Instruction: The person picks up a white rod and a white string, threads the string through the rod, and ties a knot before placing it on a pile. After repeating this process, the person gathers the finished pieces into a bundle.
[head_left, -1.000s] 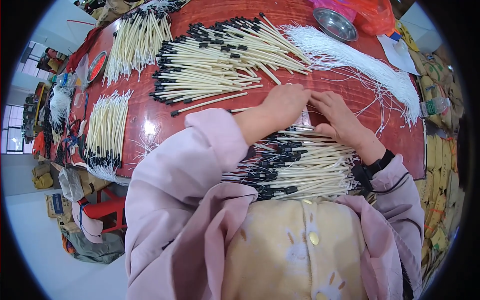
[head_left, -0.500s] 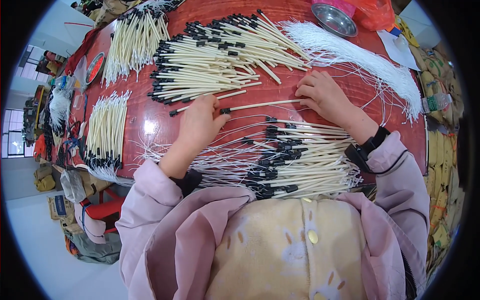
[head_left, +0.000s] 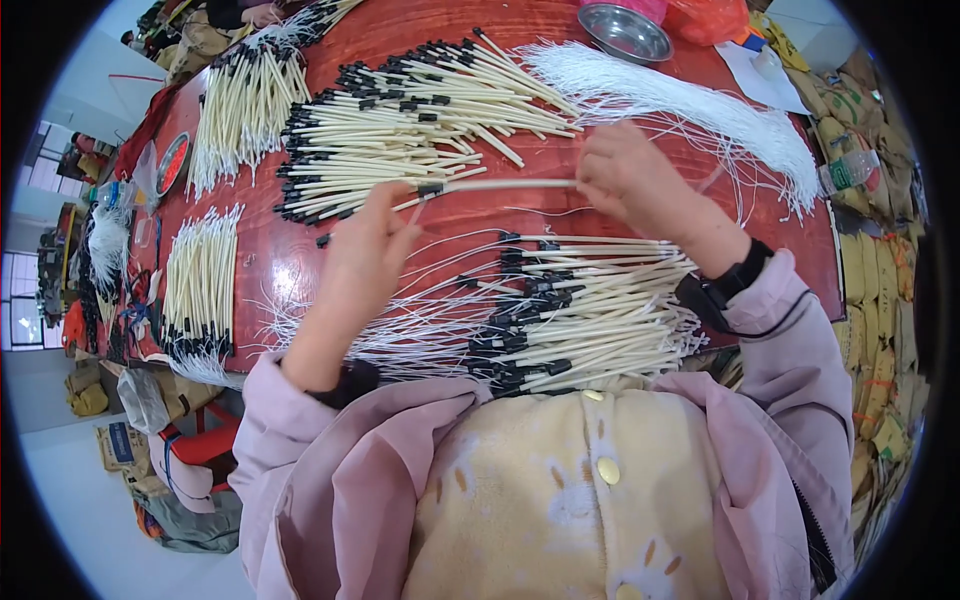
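A slim cream tube (head_left: pixel 510 184) with a black end piece (head_left: pixel 430 189) stretches level between my hands, just above the red table. At its black end my left hand (head_left: pixel 368 240) has thumb and fingers closed, and a short bit of white string shows beside the thumb. My right hand (head_left: pixel 628 178), blurred by motion, is closed round the tube's other end, its fingertips partly hidden. In front of me lies a pile of similar tubes (head_left: pixel 590 300), black ends to the left, with white strings (head_left: pixel 400 325) trailing from them. Beyond my hands spreads a larger tube pile (head_left: pixel 400 140).
A thick bundle of white strings (head_left: pixel 680 110) runs along the far right. Metal bowls stand at the back (head_left: pixel 626 32) and left (head_left: pixel 174 163). More tube bundles lie left (head_left: pixel 200 280) and far left (head_left: pixel 250 105). Sacks (head_left: pixel 870 340) are stacked beyond the table's right edge.
The tube between my hands has come up slightly toward the far pile, its black end now against my left fingers. The whole view has shifted a little.
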